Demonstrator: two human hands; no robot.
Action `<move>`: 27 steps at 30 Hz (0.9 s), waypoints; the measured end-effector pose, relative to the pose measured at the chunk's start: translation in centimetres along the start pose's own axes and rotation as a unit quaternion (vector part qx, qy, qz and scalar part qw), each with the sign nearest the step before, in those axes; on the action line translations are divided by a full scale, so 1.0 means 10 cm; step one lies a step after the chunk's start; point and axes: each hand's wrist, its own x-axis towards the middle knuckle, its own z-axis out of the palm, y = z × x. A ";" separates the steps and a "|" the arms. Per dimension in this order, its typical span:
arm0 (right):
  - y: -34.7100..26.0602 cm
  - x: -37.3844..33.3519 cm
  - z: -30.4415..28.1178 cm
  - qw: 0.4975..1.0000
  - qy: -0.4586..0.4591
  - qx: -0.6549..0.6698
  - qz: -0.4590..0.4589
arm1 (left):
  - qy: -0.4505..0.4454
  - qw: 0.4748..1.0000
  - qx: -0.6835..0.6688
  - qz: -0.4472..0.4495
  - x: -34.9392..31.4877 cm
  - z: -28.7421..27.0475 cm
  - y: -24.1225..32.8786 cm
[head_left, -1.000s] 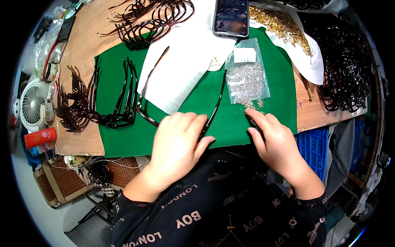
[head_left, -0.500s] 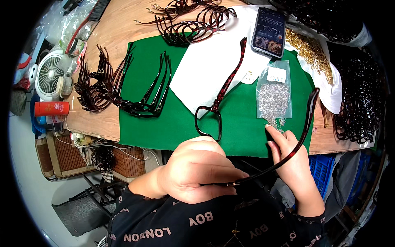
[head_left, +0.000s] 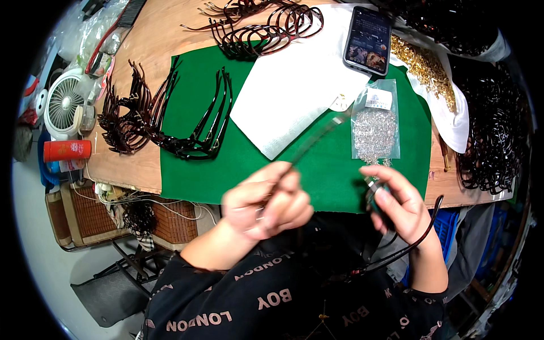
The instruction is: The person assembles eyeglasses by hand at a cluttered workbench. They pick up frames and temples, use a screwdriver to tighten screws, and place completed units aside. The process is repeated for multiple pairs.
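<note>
Left hand (head_left: 266,201) curled shut around blurred temple arm (head_left: 317,139); right hand (head_left: 399,201) pinching dark eyeglass frame (head_left: 419,238), apparently.

Matt green felt mat (head_left: 340,170), glossy plastic frames (head_left: 192,136).

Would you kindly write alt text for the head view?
A person's left hand and right hand hold dark eyeglass parts above a green mat, where a bag of small silver parts, a white sheet and a phone lie.
</note>
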 end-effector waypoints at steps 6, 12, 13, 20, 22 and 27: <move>-0.07 0.07 0.28 0.958 -0.181 0.198 0.099 | 0.110 0.991 -0.023 -0.078 0.07 -0.33 -0.35; -0.02 0.13 0.33 0.946 -0.153 0.252 0.138 | 0.115 0.989 0.008 -0.092 0.08 -0.32 -0.32; -0.03 0.13 0.32 0.947 -0.154 0.241 0.145 | 0.113 0.989 0.014 -0.091 0.07 -0.33 -0.32; 0.02 0.10 0.31 0.944 -0.156 0.244 0.160 | 0.073 0.990 0.012 -0.119 0.05 -0.37 -0.31; 0.02 0.09 0.29 0.940 -0.163 0.250 0.163 | 0.071 0.988 0.011 -0.134 0.04 -0.37 -0.31; 0.08 0.08 0.25 0.935 -0.162 0.278 0.153 | 0.063 0.986 -0.008 -0.152 0.10 -0.35 -0.31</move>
